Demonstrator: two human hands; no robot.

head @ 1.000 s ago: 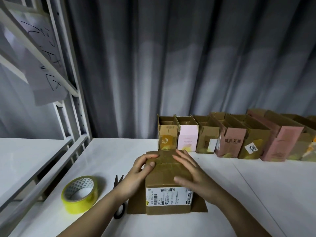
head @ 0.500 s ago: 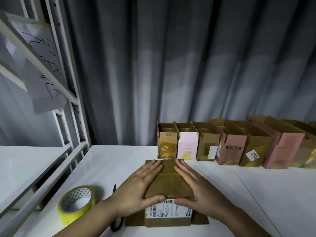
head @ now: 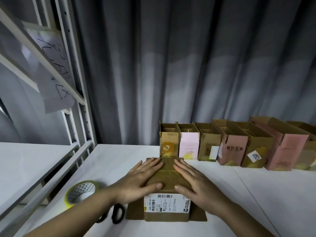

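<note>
Our box (head: 168, 178) sits on the table (head: 256, 194) right before us, label facing us. We lay our left hand (head: 136, 182) and right hand (head: 196, 183) on its top flaps, fingers straight and flat, grasping nothing, likely to hold them closed for sealing. Tape (head: 80, 194) and scissors (head: 118, 213) lie by our left arm, within reach. Open cartons (head: 234, 149) line the curtain (head: 188, 65).

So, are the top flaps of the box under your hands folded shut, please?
Folded shut: the top flaps of the box lie flat, the left hand and right hand pressing on them. Taped or not: cannot tell.
</note>
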